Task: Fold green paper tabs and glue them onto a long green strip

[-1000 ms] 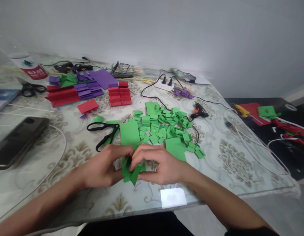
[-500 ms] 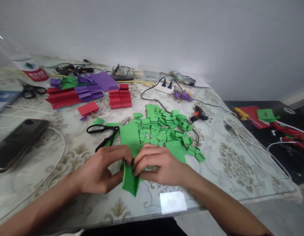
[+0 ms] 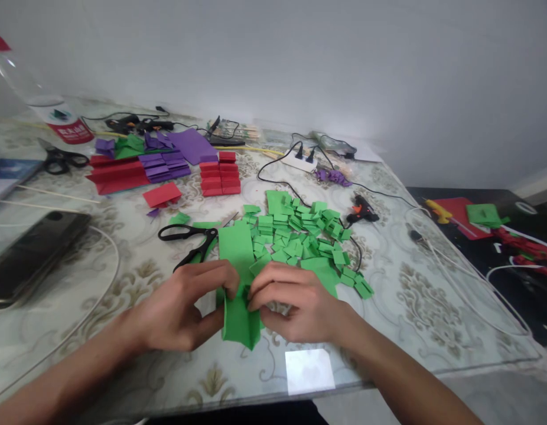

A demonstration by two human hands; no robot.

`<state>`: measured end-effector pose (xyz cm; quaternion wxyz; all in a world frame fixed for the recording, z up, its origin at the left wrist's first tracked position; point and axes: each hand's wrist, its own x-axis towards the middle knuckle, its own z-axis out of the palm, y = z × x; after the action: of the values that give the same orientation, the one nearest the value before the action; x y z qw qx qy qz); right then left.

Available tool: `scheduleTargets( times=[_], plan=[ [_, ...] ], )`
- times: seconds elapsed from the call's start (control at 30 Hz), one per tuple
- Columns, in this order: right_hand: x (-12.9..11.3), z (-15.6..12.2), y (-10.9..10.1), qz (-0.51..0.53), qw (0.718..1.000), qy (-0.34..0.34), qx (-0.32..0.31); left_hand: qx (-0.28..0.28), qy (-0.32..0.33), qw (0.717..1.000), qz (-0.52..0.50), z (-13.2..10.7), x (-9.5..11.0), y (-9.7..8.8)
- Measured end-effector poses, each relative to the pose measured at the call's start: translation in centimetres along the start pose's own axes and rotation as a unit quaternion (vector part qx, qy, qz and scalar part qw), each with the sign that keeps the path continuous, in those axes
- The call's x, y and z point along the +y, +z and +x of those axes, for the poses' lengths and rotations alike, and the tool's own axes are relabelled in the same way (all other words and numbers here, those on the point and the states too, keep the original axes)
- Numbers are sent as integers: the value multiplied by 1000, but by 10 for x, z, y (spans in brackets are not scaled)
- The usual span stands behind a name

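My left hand [image 3: 185, 307] and my right hand [image 3: 295, 304] meet near the front edge of the patterned table [image 3: 123, 283]. Both pinch a folded strip of green foam sheet [image 3: 238, 321] that hangs down between them, fingertips pressed together at its top. Just behind my hands lies a flat green sheet [image 3: 235, 245] and a heap of several small green squares [image 3: 300, 233]. Black-handled scissors [image 3: 191, 242] lie to the left of the green sheet.
Red strips [image 3: 114, 174], purple strips [image 3: 160, 165] and red squares [image 3: 220, 174] lie at the back left. A glue gun [image 3: 362, 211], power strip [image 3: 298, 159] and cables sit at the back right. A phone [image 3: 29, 251] rests left; second scissors [image 3: 58, 158] lie far left.
The green piece has gone from a crumpled bunch to a longer folded strip hanging between my fingers. My hands shifted slightly right and stayed pinched on it.
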<state>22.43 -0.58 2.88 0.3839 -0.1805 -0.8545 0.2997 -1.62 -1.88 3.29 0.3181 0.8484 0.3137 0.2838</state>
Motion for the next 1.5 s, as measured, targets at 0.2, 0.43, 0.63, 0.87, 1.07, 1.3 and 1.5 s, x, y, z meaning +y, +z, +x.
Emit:
scheduleTargets(
  times=[0.2, 0.43, 0.63, 0.87, 1.07, 1.3, 1.5],
  plan=[
    [5, -3, 1, -40, 999, -3, 12, 0, 0, 1000, 10, 1, 0, 1],
    [7, -4, 0, -70, 998, -8, 5, 28, 16, 999, 10, -2, -3, 2],
    [5, -4, 1, -66, 997, -3, 30, 43, 20, 998, 36, -1, -4, 2],
    [5, -4, 5, -45, 997, 8, 66, 55, 33, 997, 42, -3, -4, 4],
    [3, -1, 4, 28, 994, 51, 93, 90, 50, 994, 49, -3, -4, 5],
    [-2, 3, 0, 65, 986, 118, 95, 82, 39, 996, 26, -2, -1, 4],
    [0, 0, -2, 56, 988, 124, 79, 60, 61, 996, 35, -1, -1, 4]
  ],
)
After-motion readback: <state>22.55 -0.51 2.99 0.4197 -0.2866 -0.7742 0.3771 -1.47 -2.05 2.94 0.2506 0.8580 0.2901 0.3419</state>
